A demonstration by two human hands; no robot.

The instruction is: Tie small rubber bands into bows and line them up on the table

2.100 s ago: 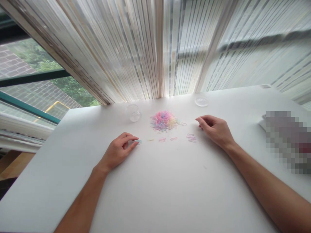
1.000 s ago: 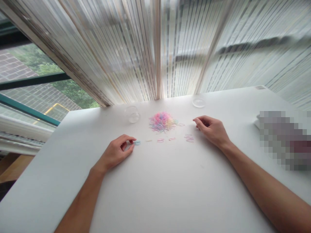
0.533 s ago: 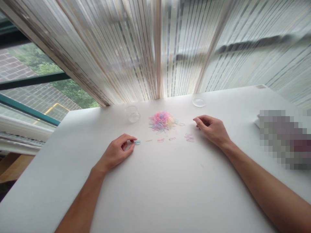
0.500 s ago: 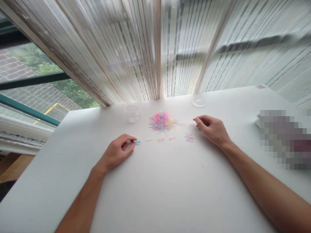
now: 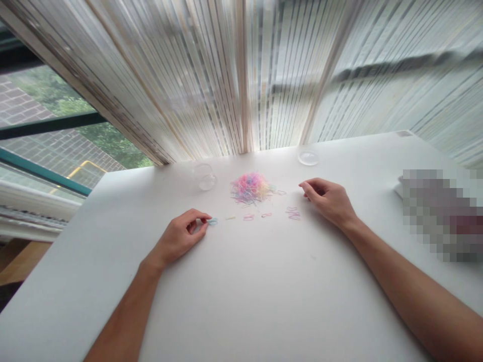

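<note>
Left of the frame's centre, the left hand (image 5: 183, 233) touches blue bands (image 5: 214, 221); gripping or not, I cannot tell. In the middle lies a coloured pile (image 5: 249, 188). Rightward, the right hand (image 5: 331, 199) is half curled, its grip unclear.

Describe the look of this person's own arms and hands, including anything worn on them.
The left hand and right hand are ungloved, with slim fingers; no ring shows. The left forearm and right forearm are bare, tapering to narrow wrists: no sleeve, watch or bracelet is visible. Any fine markings are too small to tell.
</note>
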